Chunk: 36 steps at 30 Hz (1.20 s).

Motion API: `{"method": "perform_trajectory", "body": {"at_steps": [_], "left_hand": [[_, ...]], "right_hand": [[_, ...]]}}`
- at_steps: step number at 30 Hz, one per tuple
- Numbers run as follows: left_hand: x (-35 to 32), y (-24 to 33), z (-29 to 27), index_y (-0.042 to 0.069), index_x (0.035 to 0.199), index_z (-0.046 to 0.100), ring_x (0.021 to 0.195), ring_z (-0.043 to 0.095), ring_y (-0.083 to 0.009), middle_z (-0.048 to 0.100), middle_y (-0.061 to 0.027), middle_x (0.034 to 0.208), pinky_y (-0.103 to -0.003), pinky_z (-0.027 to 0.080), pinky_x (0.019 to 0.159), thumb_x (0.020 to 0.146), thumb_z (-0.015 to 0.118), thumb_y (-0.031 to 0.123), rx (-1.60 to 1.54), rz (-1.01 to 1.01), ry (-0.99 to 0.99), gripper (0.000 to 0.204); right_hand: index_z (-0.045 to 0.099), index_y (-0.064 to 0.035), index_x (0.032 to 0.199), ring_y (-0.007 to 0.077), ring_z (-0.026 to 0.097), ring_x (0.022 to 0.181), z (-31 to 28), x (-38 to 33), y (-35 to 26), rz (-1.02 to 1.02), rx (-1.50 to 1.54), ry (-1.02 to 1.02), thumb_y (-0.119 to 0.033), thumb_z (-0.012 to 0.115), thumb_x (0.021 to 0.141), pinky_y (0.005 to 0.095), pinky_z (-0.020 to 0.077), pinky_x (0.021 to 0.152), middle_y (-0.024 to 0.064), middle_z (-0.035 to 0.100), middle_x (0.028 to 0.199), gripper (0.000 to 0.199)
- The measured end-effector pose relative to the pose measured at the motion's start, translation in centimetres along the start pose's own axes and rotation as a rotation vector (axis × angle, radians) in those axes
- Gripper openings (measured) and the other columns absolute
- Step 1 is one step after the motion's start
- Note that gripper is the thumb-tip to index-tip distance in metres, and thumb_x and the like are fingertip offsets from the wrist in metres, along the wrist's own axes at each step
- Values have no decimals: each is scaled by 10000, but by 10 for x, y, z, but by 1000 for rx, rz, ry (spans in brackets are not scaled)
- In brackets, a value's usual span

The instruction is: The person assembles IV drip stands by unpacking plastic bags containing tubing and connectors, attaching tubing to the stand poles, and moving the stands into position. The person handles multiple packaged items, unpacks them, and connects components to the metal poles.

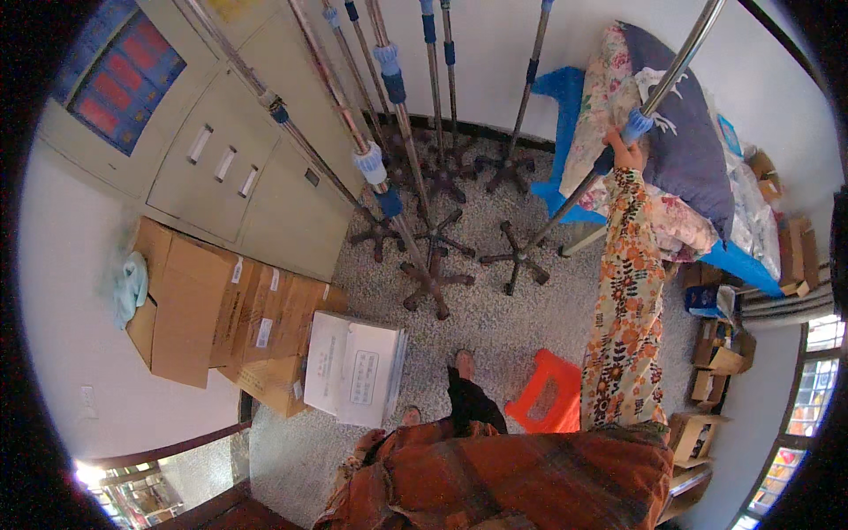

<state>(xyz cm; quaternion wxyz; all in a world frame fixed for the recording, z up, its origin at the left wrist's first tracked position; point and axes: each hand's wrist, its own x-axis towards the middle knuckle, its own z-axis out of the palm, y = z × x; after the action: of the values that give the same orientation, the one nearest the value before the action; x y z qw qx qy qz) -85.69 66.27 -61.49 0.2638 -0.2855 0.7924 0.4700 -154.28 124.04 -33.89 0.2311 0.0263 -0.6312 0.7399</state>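
My right hand [625, 152] reaches far out, its fingers wrapped round a telescopic metal pole stand [678, 64] just at its blue collar. The pole leans from the upper right down to a dark star-shaped base on the speckled floor. Several similar pole stands [402, 124] with blue collars and dark legged bases stand together to the left of it. My left hand [371, 439] hangs low beside my body, partly hidden by the brown plaid garment [530, 477]; its fingers are too small to make out.
A blue bed-like stand [751, 268] with floral bedding and a dark cushion [680, 132] is right of the pole. Near my feet are an orange stool [549, 397] and a white box [355, 367]. Cardboard boxes [199, 296] and a beige cabinet [256, 132] line the left.
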Motion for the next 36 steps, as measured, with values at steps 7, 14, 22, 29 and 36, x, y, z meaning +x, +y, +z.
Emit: {"method": "perform_trajectory", "body": {"at_steps": [7, 14, 22, 29, 36], "left_hand": [[21, -16, -19, 94, 999, 554, 844, 568, -203, 586, -95, 915, -294, 446, 726, 785, 560, 221, 128, -18, -45, 249], [31, 40, -47, 30, 1065, 501, 718, 572, -152, 604, -78, 827, -281, 465, 640, 811, 506, 176, 138, 258, -185, 293], [94, -73, -101, 46, 1038, 520, 654, 564, -150, 597, -56, 749, -284, 463, 592, 807, 482, 148, 229, 274, -368, 255], [46, -132, -216, 46, 970, 563, 607, 565, -221, 589, -64, 726, -378, 470, 585, 788, 495, 207, 315, 66, -371, 252], [23, -204, -225, 45, 971, 554, 595, 559, -215, 582, -67, 719, -366, 467, 571, 790, 499, 199, 337, 10, -302, 244]], "right_hand": [[548, 10, 915, 125, 542, 621, 4, -68, -33, -37, -394, 135, -133, 620, 728, 261, 423, 587, 47, 578, 664, 246], [482, -12, 805, 154, 520, 608, -4, -212, -100, -157, -163, 276, -12, 611, 700, 273, 423, 566, 85, 542, 708, 167], [412, -61, 721, 140, 479, 633, 25, -432, -150, -163, -109, 282, 32, 552, 680, 269, 407, 600, 42, 480, 661, 173], [425, -62, 710, 132, 483, 615, 56, -550, -195, -121, -109, 368, 50, 554, 676, 261, 410, 588, 40, 491, 666, 175], [424, -51, 707, 135, 488, 579, 49, -627, -252, -141, -415, 461, 57, 539, 645, 260, 426, 569, 45, 492, 646, 170]]}}
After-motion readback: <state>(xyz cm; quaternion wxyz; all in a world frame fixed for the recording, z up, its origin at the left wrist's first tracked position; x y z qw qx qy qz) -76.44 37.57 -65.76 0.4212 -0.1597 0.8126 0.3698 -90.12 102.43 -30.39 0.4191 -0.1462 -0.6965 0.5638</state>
